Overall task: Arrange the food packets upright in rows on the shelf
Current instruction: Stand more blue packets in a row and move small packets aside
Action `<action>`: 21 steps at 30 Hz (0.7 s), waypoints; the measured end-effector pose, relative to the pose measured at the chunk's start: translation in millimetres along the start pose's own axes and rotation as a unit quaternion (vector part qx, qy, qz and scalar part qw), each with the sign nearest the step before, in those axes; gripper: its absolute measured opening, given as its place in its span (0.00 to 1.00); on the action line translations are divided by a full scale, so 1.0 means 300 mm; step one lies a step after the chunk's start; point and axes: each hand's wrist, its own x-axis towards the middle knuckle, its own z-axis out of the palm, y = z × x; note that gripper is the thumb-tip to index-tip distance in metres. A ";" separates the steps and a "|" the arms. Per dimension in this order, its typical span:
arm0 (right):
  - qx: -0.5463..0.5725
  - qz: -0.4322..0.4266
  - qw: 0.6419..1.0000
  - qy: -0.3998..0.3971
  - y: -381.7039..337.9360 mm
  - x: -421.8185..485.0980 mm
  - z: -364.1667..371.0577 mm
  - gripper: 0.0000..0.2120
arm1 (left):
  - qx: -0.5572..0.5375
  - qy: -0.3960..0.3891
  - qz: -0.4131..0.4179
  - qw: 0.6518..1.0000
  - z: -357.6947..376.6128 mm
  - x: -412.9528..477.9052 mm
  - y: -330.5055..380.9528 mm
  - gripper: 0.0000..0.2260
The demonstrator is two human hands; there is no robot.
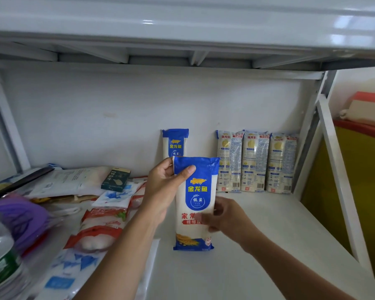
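Blue-and-white noodle packet [194,202] upright in front of me, its bottom edge at or just above the white shelf [268,224], near the middle; cannot tell whether it touches. I hold it with both hands.

My left hand [165,191] comes in from lower left, forearm angled up and to the right. Grip closed on the packet's top left corner: thumb across the blue front panel, fingers curled behind the top edge.

My right hand [225,217] reaches in from lower right, wrist bent inward. Grip pinches the packet's right edge at about mid-height, fingertips overlapping the red lettering; slightly blurred there.

Behind the held packet, a second blue-topped packet [175,142] stands upright against the back wall [95,118], partly hidden by the one I hold.

To the right, three pale noodle packets [257,162] stand upright side by side in a row against the wall, touching one another, near the shelf's right post.

To the left, a loose heap lies flat: red-and-white packets [100,230], blue-and-white packets [115,195], a small dark box [115,178] on top. Far left, a purple item [20,217] and a clear bottle with a green label [0,256].
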 end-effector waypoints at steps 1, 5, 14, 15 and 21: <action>0.006 0.008 1.000 0.008 0.022 -0.004 0.017 0.17 | 0.005 -0.007 -0.004 1.000 -0.003 0.000 -0.004 0.17; 0.047 0.032 0.998 0.042 0.076 0.000 0.058 0.17 | 0.017 -0.012 -0.012 1.000 -0.017 0.009 -0.021 0.16; 0.082 0.038 0.990 0.110 0.090 0.098 0.027 0.13 | 0.167 -0.026 -0.071 0.983 -0.092 0.037 -0.047 0.27; 0.083 0.037 0.989 0.114 0.093 0.126 0.014 0.13 | 0.177 -0.024 -0.068 0.982 -0.104 0.041 -0.048 0.27; 0.061 0.040 0.990 0.123 0.085 0.334 -0.041 0.10 | 0.247 -0.021 -0.054 0.967 -0.159 0.075 -0.062 0.32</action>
